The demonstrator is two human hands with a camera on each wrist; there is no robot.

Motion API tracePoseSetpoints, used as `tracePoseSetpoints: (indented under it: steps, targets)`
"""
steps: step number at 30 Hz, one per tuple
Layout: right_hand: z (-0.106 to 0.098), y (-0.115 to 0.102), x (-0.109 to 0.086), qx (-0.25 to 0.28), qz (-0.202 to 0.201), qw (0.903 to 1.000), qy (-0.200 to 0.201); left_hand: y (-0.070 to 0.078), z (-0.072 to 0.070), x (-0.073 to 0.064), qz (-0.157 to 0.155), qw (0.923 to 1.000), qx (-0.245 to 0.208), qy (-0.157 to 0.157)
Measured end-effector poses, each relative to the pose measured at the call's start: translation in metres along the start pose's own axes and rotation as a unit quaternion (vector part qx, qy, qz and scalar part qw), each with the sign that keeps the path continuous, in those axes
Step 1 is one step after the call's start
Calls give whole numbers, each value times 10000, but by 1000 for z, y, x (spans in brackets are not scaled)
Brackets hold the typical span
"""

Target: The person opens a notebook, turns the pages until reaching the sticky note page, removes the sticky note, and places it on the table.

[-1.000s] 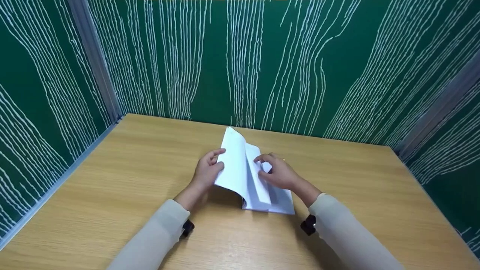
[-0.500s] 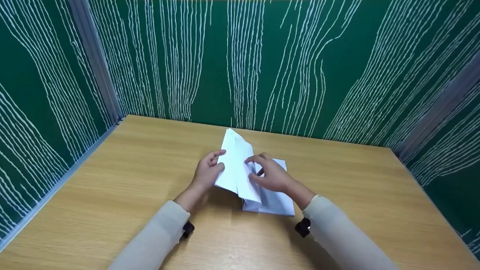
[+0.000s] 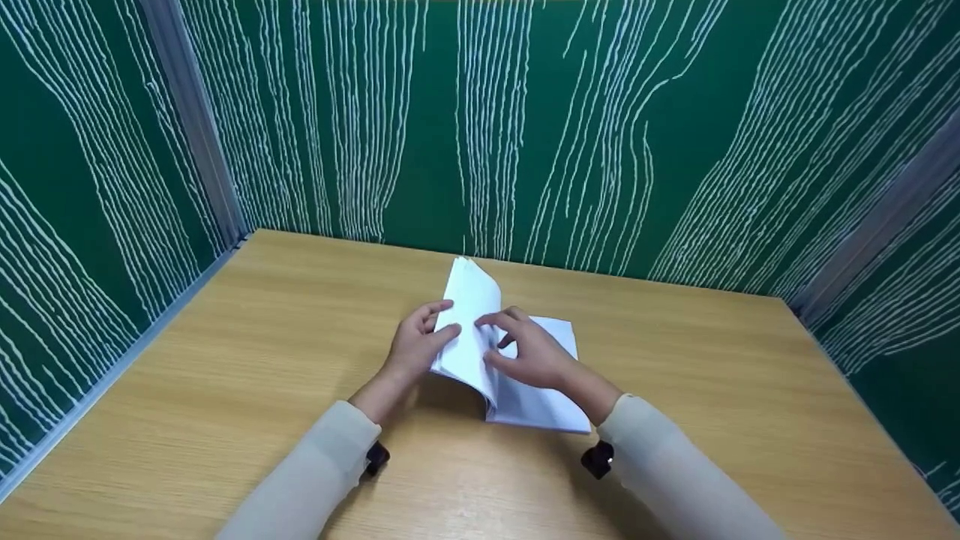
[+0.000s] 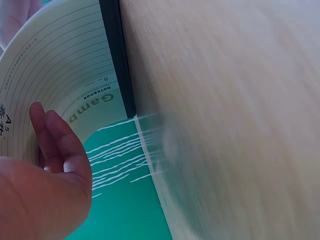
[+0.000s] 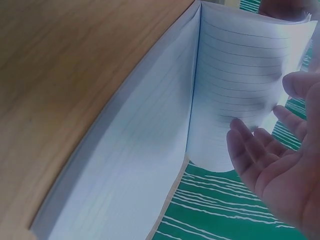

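Observation:
A lined notebook point(image 3: 469, 315) with white pages stands partly open on the table; its left part is lifted and curved, its right pages point(image 3: 536, 405) lie flat. My left hand point(image 3: 416, 341) grips the lifted part by its outer edge, thumb on the pages and fingers behind. In the left wrist view the cover point(image 4: 65, 75) reads "NOTEBOOK" beside a dark spine point(image 4: 117, 60). My right hand point(image 3: 529, 352) is at the lifted pages, its fingers loosely bent with a gap between index finger and thumb. In the right wrist view its fingertips point(image 5: 237, 125) are at a ruled page point(image 5: 242, 75).
The wooden table point(image 3: 262, 360) extends around the notebook on all sides. Behind it stands a green wall point(image 3: 427, 112) with white wavy lines, with grey posts at the corners. A small black device point(image 3: 598, 459) sits under the right sleeve.
My right hand has moved left, carrying a loose page over from the right side onto the lifted left part. The left hand keeps its grip, its thumb now further over the page.

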State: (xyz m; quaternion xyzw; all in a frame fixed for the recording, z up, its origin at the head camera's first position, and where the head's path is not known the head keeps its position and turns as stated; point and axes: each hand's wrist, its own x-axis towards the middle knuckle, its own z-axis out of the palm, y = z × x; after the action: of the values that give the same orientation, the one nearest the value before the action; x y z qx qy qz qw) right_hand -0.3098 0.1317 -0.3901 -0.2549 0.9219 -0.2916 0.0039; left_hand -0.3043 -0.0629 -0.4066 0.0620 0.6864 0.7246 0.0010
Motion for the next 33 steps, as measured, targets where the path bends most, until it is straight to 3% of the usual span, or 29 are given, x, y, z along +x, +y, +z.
tracePoseSetpoints:
  steps: [5,12,20,23,30,33]
  targets:
    - [0,-1,0,-2,-4,10000,-4,0,0,1,-132,9999,-94,-11]
    - [-5,9,1,-149,61,9995,289,3,0,-1,-386,9993,10,-8]
    - [-12,37,-1,-583,271,9962,587,20,0,-12,-53,9998,-16,-181]
    - [-16,47,-2,-829,496,9931,666,24,1,-16,-110,9998,61,-173]
    - [-24,70,-6,-1207,1101,9841,700,2,0,-3,-191,9998,34,55]
    - [-26,78,-8,-1339,1285,9801,699,3,0,-2,-236,9997,95,64]
